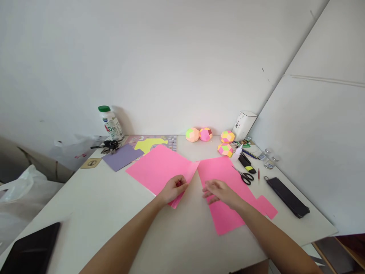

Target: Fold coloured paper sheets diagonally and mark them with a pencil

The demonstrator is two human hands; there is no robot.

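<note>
My left hand is closed on the near corner of a large pink paper sheet that lies on the white table. My right hand rests with fingers stretched out flat on a second pink sheet to the right. The two sheets nearly meet at a point between my hands. A small pink paper piece lies by my right forearm.
Scissors, a glue bottle, pens and a highlighter lie to the right, with a black case. Several coloured paper balls sit at the back. A white bottle, keys, purple paper and a dark tablet are on the left.
</note>
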